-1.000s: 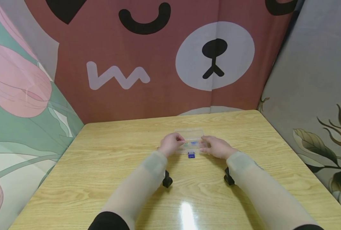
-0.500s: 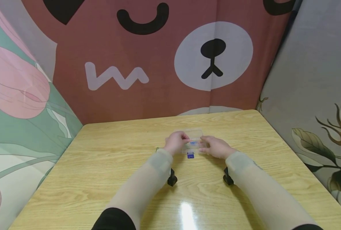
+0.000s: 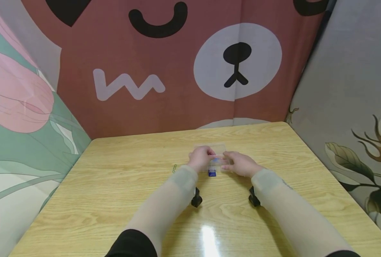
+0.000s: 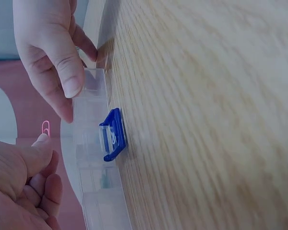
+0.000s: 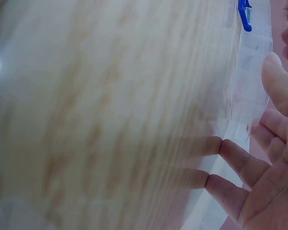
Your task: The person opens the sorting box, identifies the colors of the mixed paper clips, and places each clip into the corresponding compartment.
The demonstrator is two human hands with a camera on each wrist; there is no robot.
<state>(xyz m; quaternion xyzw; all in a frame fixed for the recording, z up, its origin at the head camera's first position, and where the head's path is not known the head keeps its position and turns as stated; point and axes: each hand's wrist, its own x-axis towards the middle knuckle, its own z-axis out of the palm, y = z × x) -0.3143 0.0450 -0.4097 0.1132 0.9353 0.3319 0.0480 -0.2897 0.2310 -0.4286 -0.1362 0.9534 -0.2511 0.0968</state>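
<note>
A pink paper clip is pinched between the thumb and finger of my left hand, and it sticks up above the box in the left wrist view. The clear plastic box has compartments, its lid raised at the back and a blue latch at the front. My right hand holds the box at its right end, thumb against the front wall. Two of its fingertips touch the table in the right wrist view. Small blue and green bits inside the box are too blurred to name.
A green paper clip lies on the wooden table, left of the box. Behind the table hangs a red-brown cloth with an animal face, and patterned cloths stand at both sides.
My left hand has moved right over the box, bringing the pink paper clip towards the right side. The green paper clip at the left has come into view. My right hand stays in place.
</note>
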